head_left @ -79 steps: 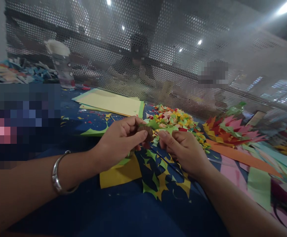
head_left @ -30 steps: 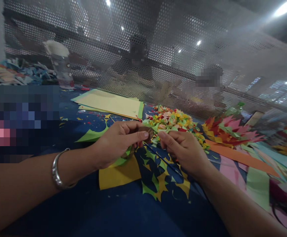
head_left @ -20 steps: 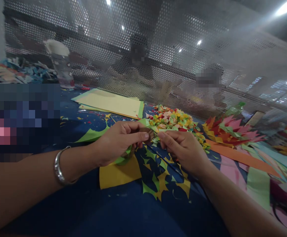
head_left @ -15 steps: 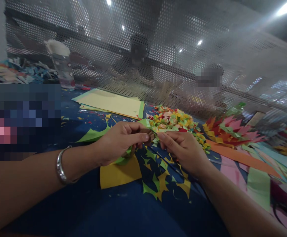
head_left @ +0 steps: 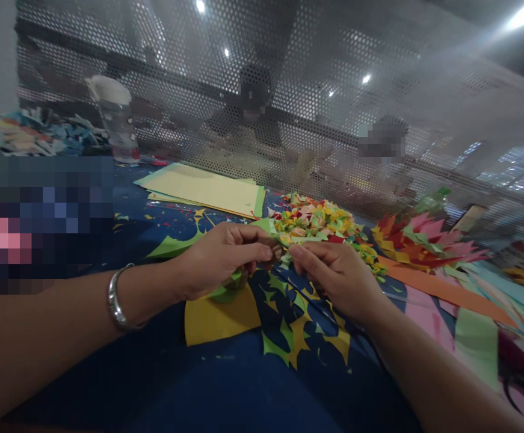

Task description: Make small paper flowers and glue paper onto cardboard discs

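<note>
My left hand (head_left: 228, 258) is closed, its thumb and fingers pinching a piece of green paper (head_left: 265, 225) that shows above the fingertips. Close beside it, thumb against fingers, my right hand (head_left: 336, 276) is pinched at the paper's right edge; what lies in that pinch is too small to make out. Under my left hand lies a yellow paper sheet (head_left: 221, 319) with green paper partly covering it. Cut-out yellow and green paper scraps (head_left: 298, 340) are spread below my hands. A heap of small colourful paper pieces (head_left: 320, 216) sits just behind them.
Stacked pale yellow and green sheets (head_left: 207, 186) lie at the back of the blue table (head_left: 225, 391). Pointed paper shapes (head_left: 428, 240), an orange strip (head_left: 442, 288) and pink strips are at right. A lidded cup (head_left: 117, 120) stands back left, before a perforated screen (head_left: 316, 78) with people behind.
Both hands stay close together in nearly the same pinch, with only slight finger movement. The whole view has shifted slightly.
</note>
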